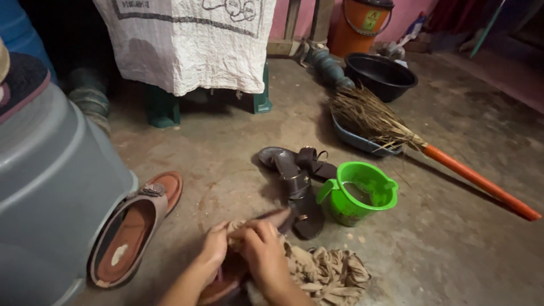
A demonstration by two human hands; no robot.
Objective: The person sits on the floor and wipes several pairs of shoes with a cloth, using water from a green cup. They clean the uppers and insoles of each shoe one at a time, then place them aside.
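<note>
Both hands, left hand and right hand, pinch the beige rag together; green cup at 2 o'clock.

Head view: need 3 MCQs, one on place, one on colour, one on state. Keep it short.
1. Where is the small jug relative to the dark sandals?
A. in front of the person, just right of them
B. on the grey tub
C. inside the black basin

2. What colour is the broom handle?
A. blue
B. orange
C. white

3. What are the hands doing?
A. hanging free
B. gripping the broom
C. both on a beige rag

Key: 1 A, the green jug stands on the floor beside the sandals. 2 B, the handle runs orange to the right. 3 C, the left hand and right hand press the rag against a sandal.
</note>
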